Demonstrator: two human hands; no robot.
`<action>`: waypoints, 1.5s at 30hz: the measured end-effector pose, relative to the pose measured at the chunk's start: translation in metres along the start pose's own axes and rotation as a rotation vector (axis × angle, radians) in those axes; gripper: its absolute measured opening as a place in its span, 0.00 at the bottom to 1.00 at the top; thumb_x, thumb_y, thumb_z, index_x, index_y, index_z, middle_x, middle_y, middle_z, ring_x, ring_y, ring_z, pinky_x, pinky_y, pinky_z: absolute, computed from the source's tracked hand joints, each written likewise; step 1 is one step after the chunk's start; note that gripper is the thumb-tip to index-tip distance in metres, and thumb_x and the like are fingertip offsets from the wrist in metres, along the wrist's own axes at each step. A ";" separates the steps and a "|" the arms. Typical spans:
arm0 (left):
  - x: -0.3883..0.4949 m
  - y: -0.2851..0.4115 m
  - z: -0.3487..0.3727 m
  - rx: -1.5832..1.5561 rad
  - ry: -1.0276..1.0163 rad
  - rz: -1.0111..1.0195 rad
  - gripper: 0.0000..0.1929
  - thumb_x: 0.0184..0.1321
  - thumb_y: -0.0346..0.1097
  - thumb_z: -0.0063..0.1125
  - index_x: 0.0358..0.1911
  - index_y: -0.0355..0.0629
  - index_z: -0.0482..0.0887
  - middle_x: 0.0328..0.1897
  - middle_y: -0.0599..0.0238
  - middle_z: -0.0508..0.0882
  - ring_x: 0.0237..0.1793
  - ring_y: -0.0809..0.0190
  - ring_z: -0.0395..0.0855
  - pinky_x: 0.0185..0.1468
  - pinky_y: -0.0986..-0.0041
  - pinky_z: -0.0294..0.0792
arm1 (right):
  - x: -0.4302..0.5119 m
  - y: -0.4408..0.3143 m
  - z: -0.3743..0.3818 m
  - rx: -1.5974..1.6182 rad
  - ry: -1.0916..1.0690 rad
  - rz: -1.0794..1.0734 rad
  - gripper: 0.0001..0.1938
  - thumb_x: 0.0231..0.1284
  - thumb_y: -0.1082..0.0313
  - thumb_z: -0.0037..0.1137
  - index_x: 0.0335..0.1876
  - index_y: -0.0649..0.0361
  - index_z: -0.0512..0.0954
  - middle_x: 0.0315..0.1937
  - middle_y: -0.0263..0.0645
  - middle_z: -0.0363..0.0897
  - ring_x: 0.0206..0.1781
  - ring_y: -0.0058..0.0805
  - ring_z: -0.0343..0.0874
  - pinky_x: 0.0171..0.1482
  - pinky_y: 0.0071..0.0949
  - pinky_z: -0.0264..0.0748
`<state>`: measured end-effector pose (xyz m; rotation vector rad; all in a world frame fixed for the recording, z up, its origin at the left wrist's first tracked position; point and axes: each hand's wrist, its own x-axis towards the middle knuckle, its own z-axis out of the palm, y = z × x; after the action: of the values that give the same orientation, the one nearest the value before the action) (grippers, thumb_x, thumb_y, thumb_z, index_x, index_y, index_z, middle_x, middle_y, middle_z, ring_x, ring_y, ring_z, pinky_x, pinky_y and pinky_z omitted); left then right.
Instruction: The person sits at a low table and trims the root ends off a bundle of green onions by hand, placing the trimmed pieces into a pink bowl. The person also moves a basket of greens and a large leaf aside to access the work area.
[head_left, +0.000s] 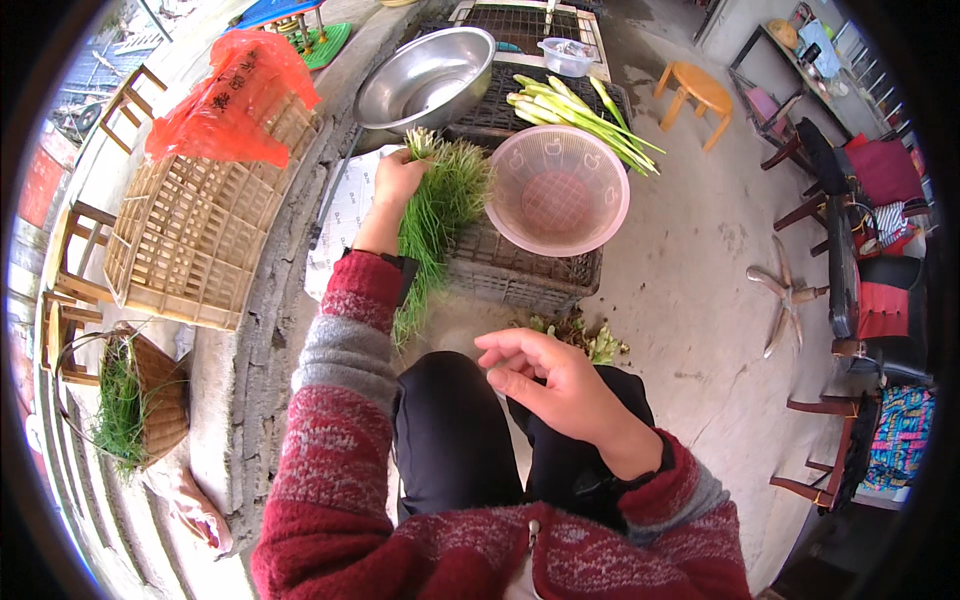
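My left hand (400, 178) grips the left side of a large bunch of thin green spring onions or chives (450, 187); its fingertips are hidden among the stalks. The bunch's pale root ends point away from me, and its long leaves hang over the near side of a dark plastic crate (517, 274). Above my lap, my right hand (551, 382) is half curled with fingers apart, holding nothing I can see. A pink plastic colander (559, 191) stands on the crate, right of the bunch. Behind it lie thick pale-green stalks (570, 109).
A steel basin (427, 79) sits tilted at the back left. Left, a red plastic bag (232, 97) covers part of an upturned slatted crate (195, 232), near a wicker basket of greens (161, 397). Trimmings (592, 337) lie beyond my knees. A wooden stool (697, 90) stands back right.
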<state>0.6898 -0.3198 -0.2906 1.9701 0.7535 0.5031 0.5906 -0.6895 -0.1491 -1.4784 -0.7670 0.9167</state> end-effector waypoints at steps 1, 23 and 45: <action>0.000 0.001 -0.004 -0.145 -0.054 -0.049 0.13 0.59 0.37 0.63 0.44 0.37 0.85 0.37 0.67 0.87 0.35 0.68 0.81 0.41 0.75 0.71 | -0.001 -0.001 -0.001 -0.006 -0.021 0.021 0.17 0.67 0.69 0.57 0.59 0.62 0.73 0.45 0.35 0.79 0.42 0.17 0.77 0.46 0.20 0.75; -0.023 -0.023 -0.033 -0.438 -0.199 0.102 0.41 0.46 0.44 0.79 0.60 0.32 0.69 0.56 0.60 0.80 0.53 0.60 0.79 0.57 0.68 0.71 | 0.094 -0.001 -0.096 0.272 0.119 0.192 0.17 0.71 0.64 0.48 0.61 0.61 0.71 0.49 0.39 0.79 0.44 0.23 0.80 0.46 0.23 0.76; -0.077 0.034 -0.075 -0.777 -0.113 -0.120 0.11 0.68 0.39 0.53 0.43 0.38 0.81 0.42 0.63 0.85 0.40 0.69 0.79 0.44 0.77 0.72 | 0.325 0.181 -0.022 0.676 0.053 0.242 0.29 0.73 0.68 0.37 0.75 0.68 0.47 0.73 0.55 0.53 0.74 0.47 0.57 0.72 0.40 0.58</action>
<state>0.5971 -0.3384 -0.2280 1.2112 0.4934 0.5083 0.7573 -0.4361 -0.3661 -0.9944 -0.1940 1.1698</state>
